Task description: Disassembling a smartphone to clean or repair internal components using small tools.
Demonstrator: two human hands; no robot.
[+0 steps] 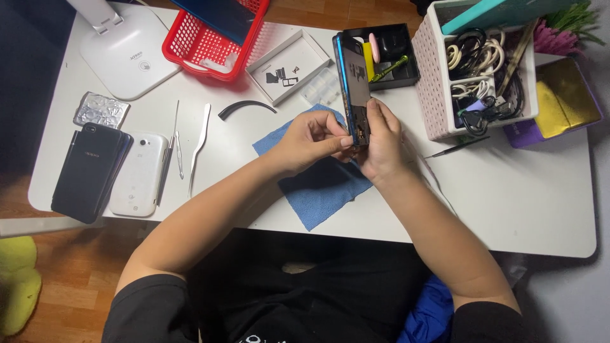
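My right hand (381, 143) grips the lower end of an opened smartphone (353, 79) with a blue edge, held upright on its side above a blue cloth (318, 190). The phone's back is off and its dark insides face right. My left hand (308, 141) pinches at the phone's bottom corner with thumb and fingertips. Whether something small sits between those fingers cannot be told. Both forearms reach in from the near edge of the white table (508, 190).
At the left lie a black phone (89, 171), a white phone (136, 174), metal pry tools (198, 143) and a foil pack (101, 109). Behind are a red basket (203, 44), a white parts tray (289, 63), a black tray (397, 57), a pink cable bin (438, 82) and a lamp base (124, 54).
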